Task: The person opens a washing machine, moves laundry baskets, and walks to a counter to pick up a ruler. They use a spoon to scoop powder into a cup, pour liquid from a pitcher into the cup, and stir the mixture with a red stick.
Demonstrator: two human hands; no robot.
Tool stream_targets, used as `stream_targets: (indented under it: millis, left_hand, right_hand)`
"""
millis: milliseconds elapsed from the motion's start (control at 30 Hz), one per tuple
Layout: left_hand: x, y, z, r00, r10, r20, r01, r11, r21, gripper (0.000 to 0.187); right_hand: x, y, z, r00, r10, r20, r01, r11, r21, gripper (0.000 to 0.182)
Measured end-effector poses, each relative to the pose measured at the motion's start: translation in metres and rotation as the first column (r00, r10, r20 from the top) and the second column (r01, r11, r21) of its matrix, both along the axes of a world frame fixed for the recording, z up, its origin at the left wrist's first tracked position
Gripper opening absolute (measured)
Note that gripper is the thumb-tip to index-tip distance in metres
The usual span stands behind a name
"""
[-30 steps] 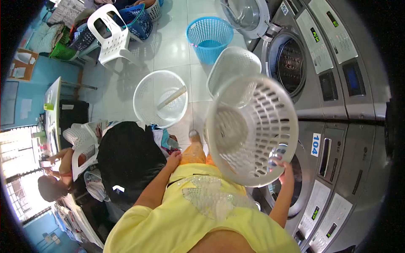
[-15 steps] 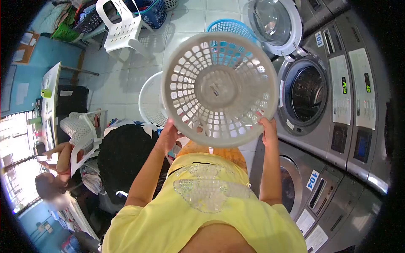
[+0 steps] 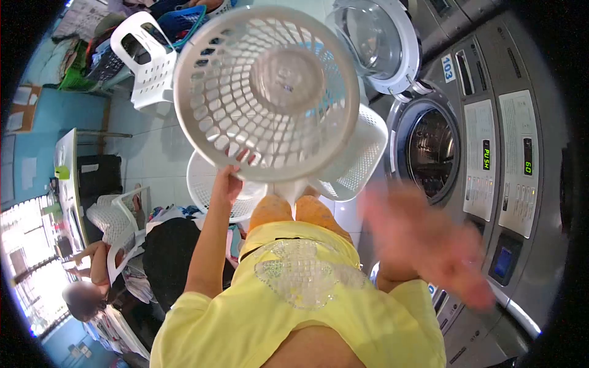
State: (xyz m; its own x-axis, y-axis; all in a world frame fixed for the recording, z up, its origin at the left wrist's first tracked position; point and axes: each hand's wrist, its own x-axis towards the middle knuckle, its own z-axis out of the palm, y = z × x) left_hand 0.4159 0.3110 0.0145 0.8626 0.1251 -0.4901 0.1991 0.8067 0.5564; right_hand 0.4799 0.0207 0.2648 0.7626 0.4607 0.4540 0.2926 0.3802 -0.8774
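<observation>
A round, whitish plastic laundry basket point(image 3: 190, 116) with a slotted wall is held up in front of me, its opening facing me. My left hand point(image 3: 228, 183) grips its near rim at the lower left, with fingertips showing through the slots. Off the basket, my right hand point(image 3: 423, 239) is in the air at the right, near the washing machine fronts. It is smeared by motion, so its fingers cannot be made out. A white perforated basket point(image 3: 362, 153) shows behind the held one, on its right. Another white basket point(image 3: 202, 184) stands on the floor below my left hand.
A front-loading machine point(image 3: 432, 153) on the right has its round door point(image 3: 374, 43) swung open. A white plastic chair point(image 3: 150, 67) stands at the upper left near filled baskets. A dark pile point(image 3: 169, 257) lies left of me, and a seated person point(image 3: 92, 264) is beyond it.
My right hand has let go of the basket rim and swung right. With my left hand on it, the basket has moved up and left. A white basket behind it has come into view.
</observation>
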Motion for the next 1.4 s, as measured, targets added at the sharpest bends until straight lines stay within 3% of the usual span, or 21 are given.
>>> stream_targets:
  millis: [100, 200, 467, 533, 600, 633, 700, 733, 833, 933, 1000, 1067, 1133, 1200, 1300, 1367, 1400]
  left_hand:
    - [0.06, -0.013, -0.02, 1.0, 0.016, -0.005, -0.017, 0.996, -0.09, 0.068]
    - [0.11, -0.024, -0.045, 1.0, 0.007, 0.005, -0.006, 0.98, -0.201, 0.066]
    - [0.173, -0.031, -0.133, 0.978, -0.023, -0.208, -0.034, 0.963, -0.266, 0.071]
    - [0.189, -0.032, -0.142, 0.97, -0.027, -0.242, -0.033, 0.969, -0.243, 0.068]
    - [0.194, -0.029, -0.166, 0.942, 0.064, -0.33, -0.133, 0.972, -0.192, 0.065]
    - [0.2, -0.015, -0.185, 0.944, -0.01, -0.33, -0.129, 0.91, -0.394, 0.062]
    - [0.209, -0.015, -0.185, 0.94, 0.063, -0.335, -0.148, 0.961, -0.233, 0.062]
    - [0.209, -0.018, -0.171, 0.932, 0.133, -0.338, -0.18, 0.977, -0.112, 0.061]
    - [0.208, 0.003, -0.191, 0.918, 0.195, -0.345, -0.207, 0.978, 0.004, 0.057]
    - [0.211, 0.028, -0.204, 0.882, 0.311, -0.355, -0.351, 0.935, -0.055, 0.053]
    - [0.215, 0.051, -0.216, 0.861, 0.335, -0.383, -0.396, 0.914, -0.091, 0.048]
    - [0.22, 0.073, -0.229, 0.884, 0.334, -0.328, -0.434, 0.847, -0.307, 0.042]
    - [0.238, 0.082, -0.22, 0.792, 0.468, -0.392, -0.572, 0.793, -0.209, 0.023]
    - [0.25, 0.098, -0.216, 0.784, 0.441, -0.437, -0.576, 0.78, -0.246, 0.019]
    - [0.243, 0.106, -0.217, 0.772, 0.434, -0.465, -0.597, 0.746, -0.295, 0.016]
    - [0.236, 0.091, -0.209, 0.773, 0.442, -0.455, -0.612, 0.708, -0.352, 0.018]
    - [0.228, 0.082, -0.213, 0.769, 0.47, -0.433, -0.614, 0.732, -0.295, 0.021]
  right_hand:
    - [0.006, -0.009, 0.033, 0.945, 0.231, 0.23, -0.283, 0.933, 0.222, 0.069]
    - [0.022, -0.008, 0.038, 0.93, 0.214, 0.298, -0.306, 0.901, 0.308, 0.064]
    - [0.083, -0.005, 0.018, 0.96, 0.012, 0.28, -0.105, 0.942, 0.32, 0.051]
    - [0.104, -0.005, 0.002, 0.972, -0.105, 0.209, 0.043, 0.958, 0.283, 0.048]
    - [0.123, 0.001, -0.021, 0.96, -0.275, 0.045, 0.265, 0.95, 0.164, 0.045]
    - [0.128, 0.005, -0.036, 0.931, -0.361, -0.064, 0.364, 0.929, 0.063, 0.044]
    - [0.138, 0.012, -0.079, 0.813, -0.49, -0.314, 0.461, 0.872, -0.165, 0.041]
    - [0.137, 0.013, -0.108, 0.729, -0.523, -0.442, 0.452, 0.853, -0.262, 0.039]
    - [0.108, 0.005, -0.216, 0.39, -0.582, -0.713, 0.336, 0.811, -0.478, 0.031]
    - [0.039, -0.017, -0.331, 0.057, -0.597, -0.8, 0.135, 0.799, -0.587, 0.034]
    - [-0.014, -0.031, -0.381, -0.07, -0.594, -0.801, 0.026, 0.802, -0.597, 0.035]
    - [-0.065, -0.047, -0.425, -0.207, -0.592, -0.779, -0.041, 0.801, -0.598, 0.034]
    - [-0.101, -0.053, -0.448, -0.278, -0.63, -0.725, -0.121, 0.772, -0.625, 0.034]
    - [-0.123, -0.055, -0.455, -0.335, -0.664, -0.668, -0.208, 0.744, -0.635, 0.033]
    - [-0.123, -0.045, -0.46, -0.267, -0.667, -0.696, -0.239, 0.745, -0.623, 0.033]
    - [-0.111, -0.037, -0.458, -0.126, -0.64, -0.758, -0.254, 0.759, -0.599, 0.032]
    - [-0.104, -0.032, -0.456, -0.117, -0.644, -0.756, -0.246, 0.756, -0.606, 0.032]
